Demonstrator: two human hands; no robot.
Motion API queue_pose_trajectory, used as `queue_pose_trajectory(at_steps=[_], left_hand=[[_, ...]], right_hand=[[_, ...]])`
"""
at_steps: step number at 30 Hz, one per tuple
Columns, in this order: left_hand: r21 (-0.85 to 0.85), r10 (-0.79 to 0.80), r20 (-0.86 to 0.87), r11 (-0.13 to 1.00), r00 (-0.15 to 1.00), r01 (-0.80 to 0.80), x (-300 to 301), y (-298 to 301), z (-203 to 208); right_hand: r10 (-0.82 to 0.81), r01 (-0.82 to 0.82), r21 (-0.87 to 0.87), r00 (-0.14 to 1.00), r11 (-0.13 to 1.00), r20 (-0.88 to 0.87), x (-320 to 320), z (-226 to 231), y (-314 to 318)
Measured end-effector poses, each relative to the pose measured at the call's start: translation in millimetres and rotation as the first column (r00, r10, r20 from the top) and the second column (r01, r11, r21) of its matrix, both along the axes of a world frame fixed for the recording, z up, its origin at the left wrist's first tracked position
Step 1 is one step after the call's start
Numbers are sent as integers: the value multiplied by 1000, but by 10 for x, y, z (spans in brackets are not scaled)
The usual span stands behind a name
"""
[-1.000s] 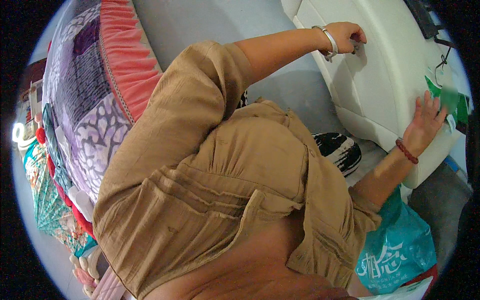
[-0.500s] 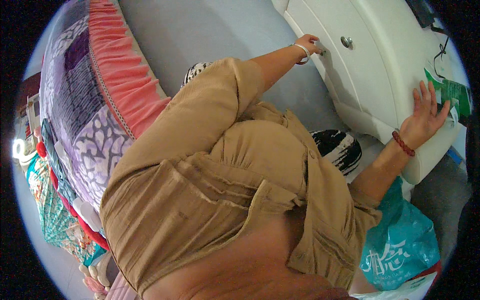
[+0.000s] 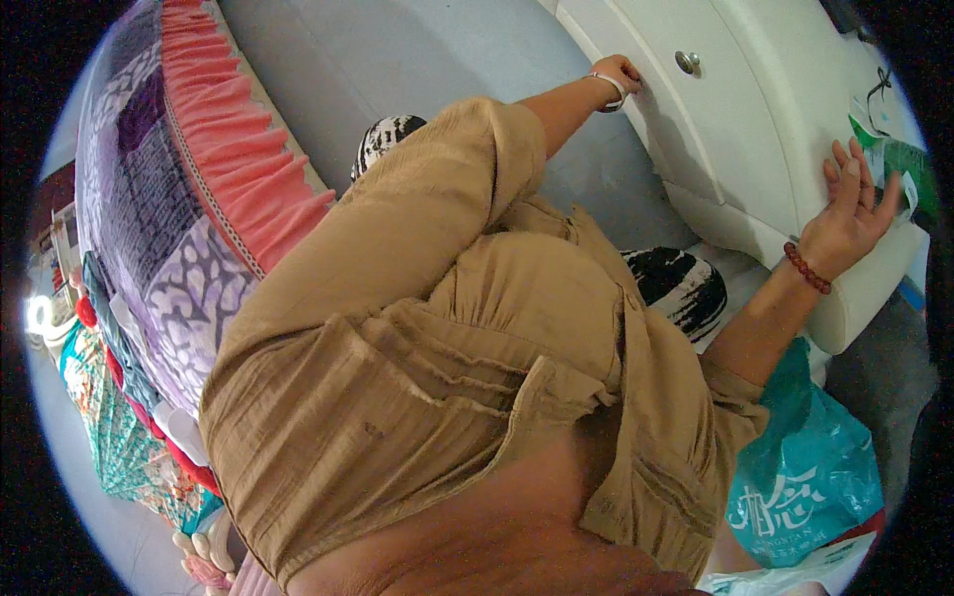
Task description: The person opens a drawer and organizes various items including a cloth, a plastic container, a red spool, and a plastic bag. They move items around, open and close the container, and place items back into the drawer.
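My left hand [image 3: 622,74] is closed at the lower drawer front [image 3: 641,40] of a white bedside cabinet [image 3: 760,119]. Its fingers wrap round that drawer's knob, which they hide. A silver bangle [image 3: 610,91] circles the wrist. Higher on the cabinet, another round metal knob [image 3: 687,63] is in plain sight. My right hand [image 3: 845,223] lies over the cabinet's top edge with fingers spread, holding nothing. Beside its fingertips is a green and white packet [image 3: 899,169]. A red bead bracelet [image 3: 807,268] is on this wrist.
To the left stands a bed with a purple patterned cover [image 3: 164,199] and a coral ruffled skirt [image 3: 238,129]. Grey floor [image 3: 397,50] runs between bed and cabinet. A teal plastic bag [image 3: 810,467] sits at lower right. Dark cords [image 3: 879,94] lie on the cabinet's top.
My left hand has closed over the lower knob, which showed beside its fingers before. My right hand stays on the cabinet, its fingers slightly more bent. The view has shifted a little.
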State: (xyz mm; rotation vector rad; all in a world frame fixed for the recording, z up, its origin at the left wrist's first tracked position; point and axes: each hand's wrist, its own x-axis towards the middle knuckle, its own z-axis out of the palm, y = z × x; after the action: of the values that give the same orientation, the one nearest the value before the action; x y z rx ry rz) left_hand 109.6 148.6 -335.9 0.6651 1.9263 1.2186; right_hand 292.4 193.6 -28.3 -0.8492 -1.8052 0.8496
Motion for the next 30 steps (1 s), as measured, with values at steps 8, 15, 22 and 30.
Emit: queue_pose_trajectory(at_steps=[8, 15, 22, 30], left_hand=[[-138, 52, -68, 989, 996, -61, 36, -463, 322], [-370, 80, -142, 920, 987, -128, 88, -1058, 483], [-407, 299, -88, 860, 950, -308, 104, -1566, 54], [-373, 329, -167, 852, 929, -369, 204, -1782, 372]], right_hand=[[29, -31, -30, 996, 999, -81, 58, -54, 44], [44, -47, -32, 996, 998, -80, 60, -33, 54], [123, -123, 3, 988, 992, -98, 116, -59, 77], [114, -114, 11, 982, 993, -151, 132, -88, 95]])
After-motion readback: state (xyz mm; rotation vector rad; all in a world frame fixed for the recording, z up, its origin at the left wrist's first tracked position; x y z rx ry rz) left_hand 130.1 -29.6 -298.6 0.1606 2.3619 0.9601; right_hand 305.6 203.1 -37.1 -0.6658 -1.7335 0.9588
